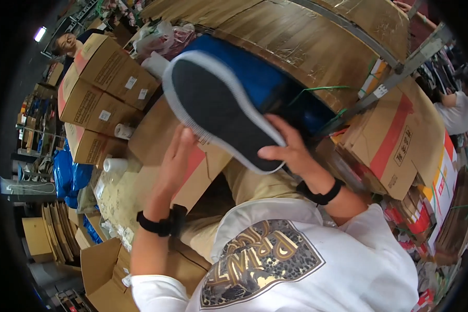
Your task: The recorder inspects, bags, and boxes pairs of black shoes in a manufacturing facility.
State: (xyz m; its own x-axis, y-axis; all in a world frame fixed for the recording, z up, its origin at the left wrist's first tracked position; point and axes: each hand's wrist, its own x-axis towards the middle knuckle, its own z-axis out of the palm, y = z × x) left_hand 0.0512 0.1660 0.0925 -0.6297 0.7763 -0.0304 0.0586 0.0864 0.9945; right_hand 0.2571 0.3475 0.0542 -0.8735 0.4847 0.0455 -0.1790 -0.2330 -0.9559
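A shoe sole (208, 99), black in the middle with a white ribbed rim, is held up in front of me at a slant, its broad end at the upper left. My right hand (291, 148) is closed on the narrow end, thumb across the black face and fingers at the far edge. At the sole's left side, my left hand (176, 156) has its fingers stretched out, with the fingertips at the white rim. That hand is slightly blurred, and its thumb is not clear. Black bands circle both wrists.
Stacked brown cartons (106, 78) stand at the left, with a person behind them. A blue box (255, 78) lies beyond the sole, beside a metal frame (416, 57). More cartons (390, 140) are at the right. An open carton (101, 270) sits at lower left.
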